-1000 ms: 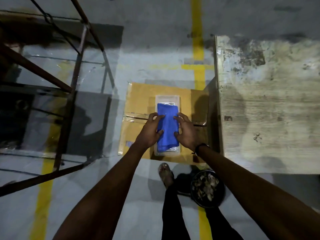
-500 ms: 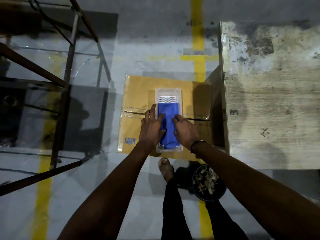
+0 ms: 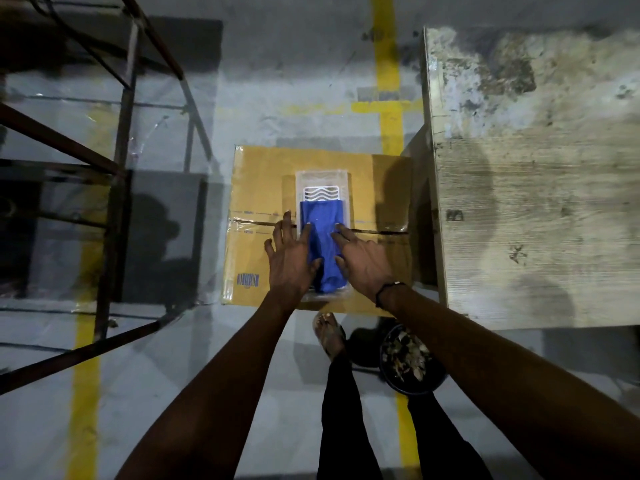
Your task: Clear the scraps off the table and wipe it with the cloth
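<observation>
While both hands lie spread over the cloth, the labels below mark what matters for lifting it cleanly.

Cloth: blue cloth (image 3: pixel 323 251), folded lengthwise, lying in a clear plastic tray (image 3: pixel 323 183) whose white wave-patterned grille shows at the far end.
Support: cardboard box (image 3: pixel 256 188) on the floor, just left of the surface (image 3: pixel 540 202).
Left hand (image 3: pixel 289 263): fingers straight and splayed, resting at the cloth's left edge; nothing gripped.
Right hand (image 3: pixel 363 259): fingers straight, tips on the cloth's right edge; nothing gripped.
Step in hand (judged): gathering the cloth for wiping.
Good practice: curl the fingers under both long edges, lift straight up so the light tray stays put, and keep the fold together.
Risk: the tray may lift or slide with the cloth.
Scraps: a dark bowl (image 3: pixel 410 386) near the person's feet holds pale fragments.
Surface state: stained and mottled; whether loose scraps remain cannot be told.
</observation>
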### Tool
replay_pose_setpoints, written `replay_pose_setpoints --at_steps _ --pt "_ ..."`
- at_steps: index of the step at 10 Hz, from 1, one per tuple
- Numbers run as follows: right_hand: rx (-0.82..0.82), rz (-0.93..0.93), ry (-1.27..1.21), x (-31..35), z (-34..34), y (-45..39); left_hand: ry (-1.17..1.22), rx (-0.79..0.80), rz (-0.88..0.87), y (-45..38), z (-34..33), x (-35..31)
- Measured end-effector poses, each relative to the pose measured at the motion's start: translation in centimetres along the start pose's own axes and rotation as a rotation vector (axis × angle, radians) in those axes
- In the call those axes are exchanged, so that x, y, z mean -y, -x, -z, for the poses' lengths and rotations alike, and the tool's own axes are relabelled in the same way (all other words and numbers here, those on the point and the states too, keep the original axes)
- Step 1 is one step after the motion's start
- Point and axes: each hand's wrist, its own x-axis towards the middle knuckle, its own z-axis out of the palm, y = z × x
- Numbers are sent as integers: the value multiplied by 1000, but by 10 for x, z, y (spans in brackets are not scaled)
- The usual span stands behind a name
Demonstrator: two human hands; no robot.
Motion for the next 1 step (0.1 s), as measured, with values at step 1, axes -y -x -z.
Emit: replay_pose_setpoints --at_steps 1 --pt "-89 7 -103 -4 21 17 51 -125 12 14 11 -6"
